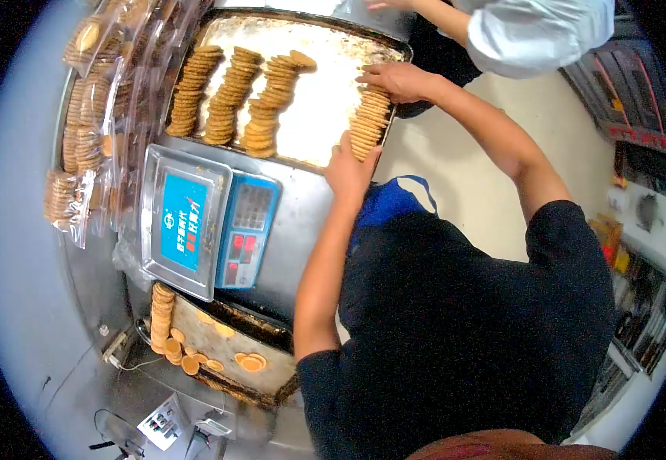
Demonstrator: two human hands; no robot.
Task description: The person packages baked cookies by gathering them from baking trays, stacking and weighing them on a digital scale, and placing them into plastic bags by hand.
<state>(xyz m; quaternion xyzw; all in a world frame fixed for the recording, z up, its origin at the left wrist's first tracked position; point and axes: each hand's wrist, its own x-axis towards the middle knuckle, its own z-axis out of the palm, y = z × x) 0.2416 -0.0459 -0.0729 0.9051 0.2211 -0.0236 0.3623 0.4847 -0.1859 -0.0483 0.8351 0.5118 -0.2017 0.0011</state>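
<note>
A row of thin round biscuits (368, 123) stands on edge along the right side of a large baking tray (314, 157). My left hand (348, 170) grips the near end of this row, its fingers curled against the biscuits. At the far end my right hand (400, 81) closes on the same row, fingers bent over the top. Both hands keep the stack pressed between them. Farther left on the tray lie three more rows: a left row (189, 90), a middle row (230, 96) and a right row (272, 103), whose top biscuits lean over.
A digital scale (250, 230) with a steel pan stands below the tray. Plastic bags of biscuits (88, 115) line the left side. A second tray (226, 349) holds loose biscuits and a stack. Another person's pale sleeve (540, 34) shows beyond the right hand.
</note>
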